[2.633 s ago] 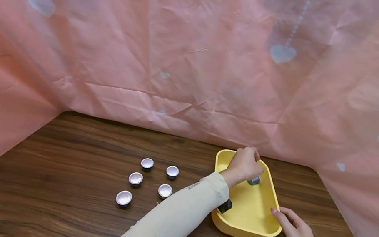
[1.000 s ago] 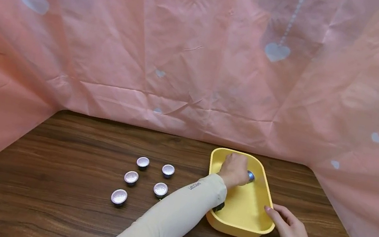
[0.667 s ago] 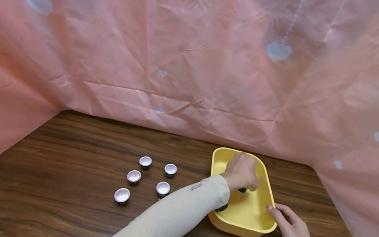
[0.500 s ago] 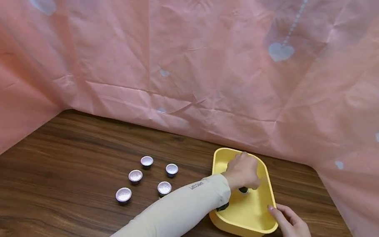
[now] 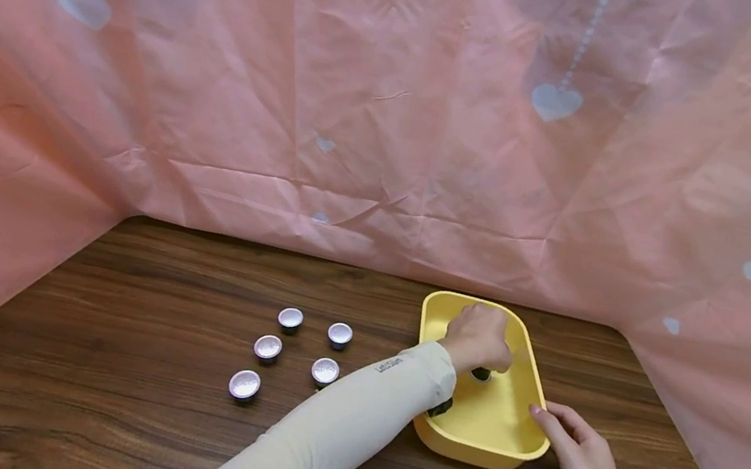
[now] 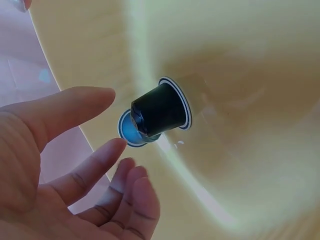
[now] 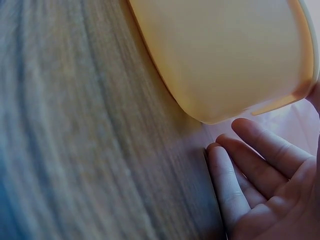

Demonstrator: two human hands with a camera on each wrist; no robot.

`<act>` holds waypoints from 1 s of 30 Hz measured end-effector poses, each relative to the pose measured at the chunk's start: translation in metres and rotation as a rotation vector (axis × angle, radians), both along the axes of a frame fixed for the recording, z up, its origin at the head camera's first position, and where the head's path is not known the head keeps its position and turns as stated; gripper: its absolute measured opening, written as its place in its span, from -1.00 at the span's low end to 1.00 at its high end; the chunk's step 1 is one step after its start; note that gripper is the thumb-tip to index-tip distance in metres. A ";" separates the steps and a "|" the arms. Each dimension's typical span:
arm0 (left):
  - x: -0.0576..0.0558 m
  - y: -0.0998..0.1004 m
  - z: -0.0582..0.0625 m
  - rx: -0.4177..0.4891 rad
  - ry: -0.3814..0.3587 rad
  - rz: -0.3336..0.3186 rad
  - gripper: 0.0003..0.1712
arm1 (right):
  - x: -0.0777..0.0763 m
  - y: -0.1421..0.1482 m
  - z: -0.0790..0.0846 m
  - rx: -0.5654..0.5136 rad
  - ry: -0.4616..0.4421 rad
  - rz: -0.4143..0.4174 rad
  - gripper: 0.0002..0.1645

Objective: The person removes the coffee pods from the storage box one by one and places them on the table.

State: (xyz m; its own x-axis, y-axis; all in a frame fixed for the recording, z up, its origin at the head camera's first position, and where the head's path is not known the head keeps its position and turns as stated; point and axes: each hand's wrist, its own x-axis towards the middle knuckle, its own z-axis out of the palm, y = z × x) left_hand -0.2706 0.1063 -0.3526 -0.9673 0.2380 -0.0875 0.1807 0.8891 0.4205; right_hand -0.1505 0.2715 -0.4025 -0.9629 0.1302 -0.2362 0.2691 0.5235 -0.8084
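Note:
My left hand (image 5: pixel 480 338) reaches inside a yellow plastic bin (image 5: pixel 475 456). In the left wrist view the left hand (image 6: pixel 85 165) has its thumb and fingers spread, with a visible space between them. Just past its fingertips a black coffee capsule (image 6: pixel 160 110) lies on its side, partly covering a blue capsule (image 6: pixel 129 131). The head view shows only part of the black capsule (image 5: pixel 481 375) below the hand. My right hand (image 5: pixel 581 455) holds the bin's near right corner, thumb over the rim and fingers outside. Its fingers (image 7: pixel 272 145) are fairly straight in the right wrist view.
Several coffee capsules, one nearest (image 5: pixel 244 386), stand lid-up on the wooden table (image 5: pixel 126 325), left of the bin. The sleeved left forearm (image 5: pixel 342 422) crosses the table beside them. A pink curtain (image 5: pixel 362 140) encloses the back and sides.
My left hand has shifted from the bin's far end slightly nearer. A black capsule now shows beneath it, and the blue one is hidden in the head view. The right hand stays at the rim.

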 end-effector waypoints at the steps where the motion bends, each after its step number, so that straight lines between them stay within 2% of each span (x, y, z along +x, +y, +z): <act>1: -0.001 0.000 -0.001 -0.003 -0.010 -0.005 -0.54 | 0.000 0.000 0.000 0.002 0.002 0.001 -0.11; 4: -0.008 0.002 -0.006 -0.015 -0.037 -0.024 -0.58 | 0.000 0.000 -0.001 0.008 0.003 -0.001 -0.12; 11: -0.033 0.012 -0.041 -0.055 -0.043 -0.057 -0.65 | 0.001 -0.001 -0.002 0.011 -0.002 -0.010 -0.13; 16: -0.032 0.011 -0.045 -0.065 -0.046 -0.065 -0.68 | 0.001 -0.002 -0.003 0.005 -0.002 -0.012 -0.13; 23: -0.023 0.010 -0.037 -0.061 -0.056 -0.067 -0.76 | 0.002 -0.002 -0.003 -0.005 -0.006 -0.010 -0.12; 26: -0.025 0.010 -0.038 -0.047 -0.051 -0.055 -0.73 | 0.001 -0.002 -0.002 -0.010 -0.003 -0.006 -0.11; 30: -0.036 0.012 -0.049 -0.004 -0.029 -0.038 -0.68 | 0.001 -0.002 -0.001 -0.002 0.002 -0.002 -0.11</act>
